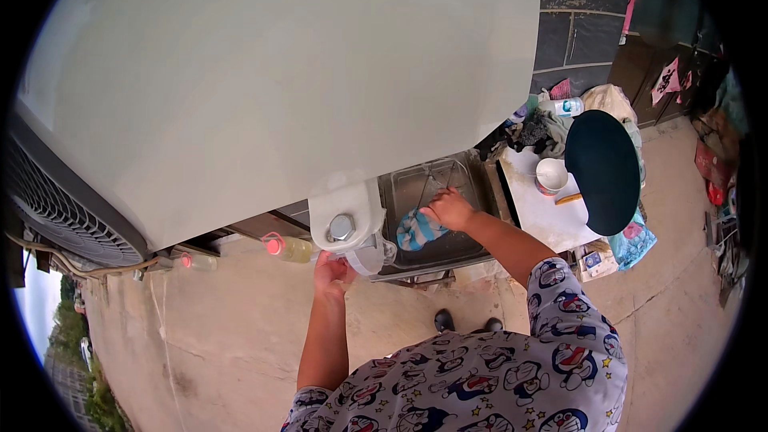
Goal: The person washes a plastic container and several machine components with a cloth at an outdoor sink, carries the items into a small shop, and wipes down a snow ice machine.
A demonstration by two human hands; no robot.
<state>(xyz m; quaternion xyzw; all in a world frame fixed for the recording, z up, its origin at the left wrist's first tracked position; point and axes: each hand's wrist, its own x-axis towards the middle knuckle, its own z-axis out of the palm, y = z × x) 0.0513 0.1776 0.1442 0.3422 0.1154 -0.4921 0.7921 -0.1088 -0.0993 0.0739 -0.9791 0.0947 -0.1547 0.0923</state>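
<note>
My right hand (pixel 451 210) is over a dark rectangular basin (pixel 480 244), its fingers closed on a blue-and-white striped cloth (pixel 419 230). The cloth hangs bunched inside the basin, and thin wire-like lines show behind it. On the left, my left hand (pixel 332 274) is curled at the lower edge of a white plastic fixture (pixel 320 214). This fixture carries a shiny silver knob (pixel 341 228) and a translucent plastic part (pixel 369 259) beside my fingers. Some of my left fingertips are hidden by it.
A large pale panel (pixel 288 72) fills the upper view. Bottles with pink caps (pixel 290 249) stand left. At right are a white table (pixel 532 210) with a white tub (pixel 551 177), a dark round panel (pixel 602 172) and piled cloths (pixel 544 132). A fan grille (pixel 64 192) stands far left.
</note>
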